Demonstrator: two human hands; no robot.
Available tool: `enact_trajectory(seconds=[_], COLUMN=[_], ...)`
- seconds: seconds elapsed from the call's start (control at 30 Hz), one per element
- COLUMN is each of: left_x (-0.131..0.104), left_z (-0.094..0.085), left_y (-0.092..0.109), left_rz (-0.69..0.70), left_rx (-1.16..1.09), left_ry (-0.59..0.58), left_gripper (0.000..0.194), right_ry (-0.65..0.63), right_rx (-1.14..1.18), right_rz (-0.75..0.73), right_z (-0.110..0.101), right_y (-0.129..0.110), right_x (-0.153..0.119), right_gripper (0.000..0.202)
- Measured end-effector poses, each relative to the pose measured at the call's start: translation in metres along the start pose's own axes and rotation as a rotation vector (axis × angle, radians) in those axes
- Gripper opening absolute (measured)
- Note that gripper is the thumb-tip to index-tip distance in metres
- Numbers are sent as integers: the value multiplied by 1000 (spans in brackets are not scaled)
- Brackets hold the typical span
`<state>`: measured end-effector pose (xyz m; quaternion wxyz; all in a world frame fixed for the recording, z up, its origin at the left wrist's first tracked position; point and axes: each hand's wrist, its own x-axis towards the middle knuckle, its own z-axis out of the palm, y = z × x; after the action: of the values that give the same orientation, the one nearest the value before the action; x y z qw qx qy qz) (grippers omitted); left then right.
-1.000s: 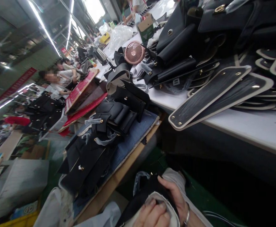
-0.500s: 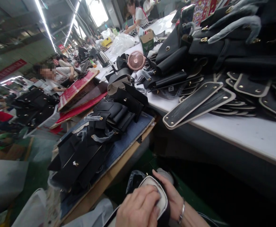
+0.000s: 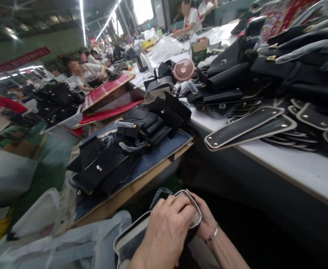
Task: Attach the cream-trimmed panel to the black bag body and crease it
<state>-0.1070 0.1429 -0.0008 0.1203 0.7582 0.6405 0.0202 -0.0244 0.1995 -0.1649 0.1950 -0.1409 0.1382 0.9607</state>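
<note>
My left hand (image 3: 164,233) lies on top of a black bag panel with a cream edge (image 3: 130,239), low in the middle of the view, fingers curled over its rounded end. My right hand (image 3: 205,220), a ring on one finger, grips the same rounded end from the far side. The panel sits in my lap below the table edge. Clear plastic wrap (image 3: 159,194) shows just beyond my fingers.
A white table (image 3: 293,168) on the right carries several flat cream-edged panels (image 3: 242,127), black bags (image 3: 278,71) and a pink fan (image 3: 184,70). A denim-covered board (image 3: 158,157) on the left holds stacked black bag parts (image 3: 141,130). Other people sit at work farther back.
Both hands have lifted the cream-edged panel higher into view, and my left hand has slid further over its rounded end. The view has swung right and down.
</note>
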Motion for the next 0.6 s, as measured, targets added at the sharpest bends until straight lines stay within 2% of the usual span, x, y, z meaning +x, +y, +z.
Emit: enact_trajectory(seconds=[0.17, 0.23, 0.3, 0.43, 0.53, 0.6], left_x=[3, 0, -4, -13, -20, -23], left_z=[-4, -1, 1, 1, 0, 2], left_y=[2, 0, -5, -15, -15, -12], left_rz=[-9, -10, 28, 70, 53, 61], left_rx=[20, -48, -141, -238, -251, -233], left_ry=[-44, -24, 9, -1, 93, 141], left_gripper=[11, 12, 21, 42, 40, 34], right_ry=[-26, -47, -41, 96, 271, 375], right_rx=[29, 17, -57, -407, -710, -945], right_rz=[47, 20, -47, -187, -236, -355], right_z=[6, 9, 7, -6, -12, -10], right_y=[3, 7, 11, 10, 4, 2], right_x=[4, 1, -6, -32, -57, -71], right_gripper=[27, 29, 33, 55, 73, 77])
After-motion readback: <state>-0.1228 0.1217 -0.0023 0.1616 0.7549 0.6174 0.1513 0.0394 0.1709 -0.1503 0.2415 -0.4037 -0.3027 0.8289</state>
